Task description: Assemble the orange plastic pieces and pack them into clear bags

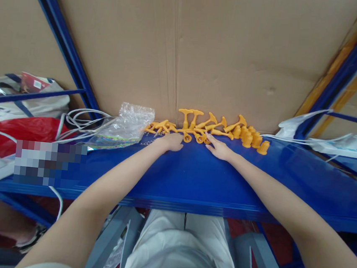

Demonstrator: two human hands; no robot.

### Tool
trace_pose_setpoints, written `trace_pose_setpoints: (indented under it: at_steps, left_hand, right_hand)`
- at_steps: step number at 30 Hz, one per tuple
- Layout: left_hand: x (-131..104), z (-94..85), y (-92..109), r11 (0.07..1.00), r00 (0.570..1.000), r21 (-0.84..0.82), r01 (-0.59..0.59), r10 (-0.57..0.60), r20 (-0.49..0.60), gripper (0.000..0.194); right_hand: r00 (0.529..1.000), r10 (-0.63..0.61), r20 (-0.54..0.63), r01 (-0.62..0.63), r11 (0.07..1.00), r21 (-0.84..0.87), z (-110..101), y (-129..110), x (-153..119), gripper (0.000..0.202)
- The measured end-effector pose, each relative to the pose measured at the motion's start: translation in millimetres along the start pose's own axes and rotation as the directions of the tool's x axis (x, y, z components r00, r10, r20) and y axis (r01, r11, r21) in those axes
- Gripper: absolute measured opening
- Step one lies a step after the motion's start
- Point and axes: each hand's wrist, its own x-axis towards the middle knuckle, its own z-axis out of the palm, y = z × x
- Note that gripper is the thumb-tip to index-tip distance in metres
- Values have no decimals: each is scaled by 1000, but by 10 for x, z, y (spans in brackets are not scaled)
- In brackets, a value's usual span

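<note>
Several yellow plastic T-shaped handles [185, 117] stand or lie in a row at the back of the blue shelf, some leaning on the cardboard. Toward me face the round ends of a few handles [187, 138], with a metallic spot inside. My left hand [173, 142] is at the left of these ends, its fingers curled in; anything they hold is hidden. On the right, my right hand [219, 148] has its fingers apart, touching or close beside a round handle end [207, 140]. Small metal pieces, perhaps screws [147, 143], lie left of my left hand.
Yellow bell-shaped caps [263, 147] are grouped on the right. A clear plastic bag [125, 124], white cables [83, 118] and a red bag [17, 133] lie left. A cardboard wall [237, 51] closes the back; blue posts [64, 38] frame the shelf [193, 177].
</note>
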Motion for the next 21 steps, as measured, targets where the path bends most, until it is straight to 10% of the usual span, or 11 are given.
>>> trace_pose_setpoints:
  at_steps: [7,21]
  left_hand:
    - [93,310,-165,992,988,-116,-46,29,-150,54]
    - [182,336,-97,983,987,-180,19,-48,-153,48]
  right_hand:
    - [999,-24,-20,25,998,58,-21,-120,-8,64]
    - [996,-50,-77,59,992,115,141,-286,157,67]
